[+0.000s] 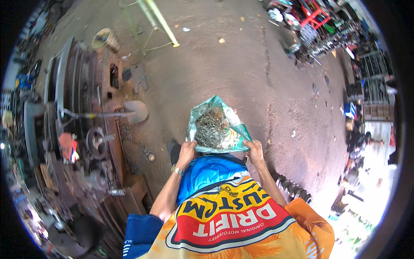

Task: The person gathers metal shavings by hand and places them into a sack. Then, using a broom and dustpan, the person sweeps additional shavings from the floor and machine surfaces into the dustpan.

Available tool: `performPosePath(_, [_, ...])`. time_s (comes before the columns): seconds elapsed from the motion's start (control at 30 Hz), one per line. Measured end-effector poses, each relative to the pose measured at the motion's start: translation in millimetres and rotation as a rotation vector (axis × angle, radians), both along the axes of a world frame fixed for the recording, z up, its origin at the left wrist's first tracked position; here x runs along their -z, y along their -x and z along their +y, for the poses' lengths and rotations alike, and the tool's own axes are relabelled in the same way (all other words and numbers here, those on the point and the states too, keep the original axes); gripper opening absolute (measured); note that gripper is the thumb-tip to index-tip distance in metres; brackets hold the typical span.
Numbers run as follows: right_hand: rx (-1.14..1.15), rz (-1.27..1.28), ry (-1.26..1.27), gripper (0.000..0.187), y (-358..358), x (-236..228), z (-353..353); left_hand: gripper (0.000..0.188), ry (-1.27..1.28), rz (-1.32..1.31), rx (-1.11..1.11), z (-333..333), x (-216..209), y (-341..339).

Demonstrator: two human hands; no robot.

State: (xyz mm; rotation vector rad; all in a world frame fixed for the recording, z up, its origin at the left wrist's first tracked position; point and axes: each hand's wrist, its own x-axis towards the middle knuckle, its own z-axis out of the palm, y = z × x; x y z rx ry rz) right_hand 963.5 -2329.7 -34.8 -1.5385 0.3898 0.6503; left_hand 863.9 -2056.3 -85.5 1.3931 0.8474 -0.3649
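A green and clear plastic bag (239, 126) hangs spread open in front of my body. Inside it lies a heap of grey metal shavings (210, 129), curly and tangled. My left hand (186, 154), with a watch on the wrist, pinches the bag's near left edge. At the near right edge, my right hand (254, 152) grips the plastic between thumb and fingers. The bag's underside is out of sight.
A lathe-like machine (77, 90) stands on the left, with a shovel (136, 111) lying across it. Behind it is a bucket (105, 39). A ladder-like frame (157, 21) stands ahead; metal parts (308, 36) crowd the far right. A ridged shaft (294, 188) lies near my right arm.
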Motion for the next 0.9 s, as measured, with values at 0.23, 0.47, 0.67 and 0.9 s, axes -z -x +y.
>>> performPosePath(0.23, [0.469,-0.048,0.022,0.019,-99,-1,11,0.04,-0.175,-0.124,0.488,30,16,-184])
performPosePath(0.47, [1.006,-0.284,-0.116,0.023,-322,-52,67,0.023,-0.35,-1.196,0.839,33,36,-436])
performPosePath(0.67, [1.107,-0.474,-0.052,0.032,-477,-138,91,0.019,-0.311,-1.279,1.223,56,-57,-623])
performPosePath(0.9, [1.18,-0.697,0.023,0.03,-667,-164,147,0.021,-0.268,-1.282,1.21,101,-82,-807])
